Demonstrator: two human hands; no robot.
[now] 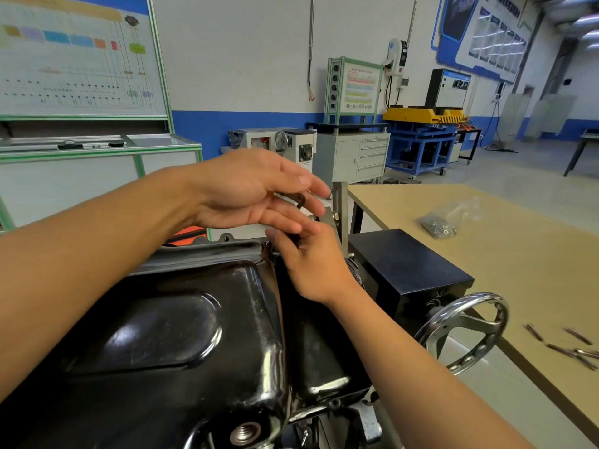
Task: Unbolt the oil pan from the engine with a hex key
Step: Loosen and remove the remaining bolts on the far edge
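The black oil pan (181, 322) fills the lower left, bolted face up on the engine stand. At its far right corner my left hand (249, 189) reaches in from the left, fingers stretched out. The bent top of a dark hex key (301, 199) sits pinched between its thumb and forefinger. Just below, my right hand (314, 267) comes up from the right. Its fingertips pinch the key's lower part at the pan's flange. The bolt under the key is hidden by my fingers.
A chrome handwheel (466, 332) and a black box (408, 267) of the stand sit right of the pan. The wooden table (518, 270) holds a plastic bag of fasteners (444, 222) and several loose tools (570, 345). A threaded drain hole (245, 433) shows at the bottom.
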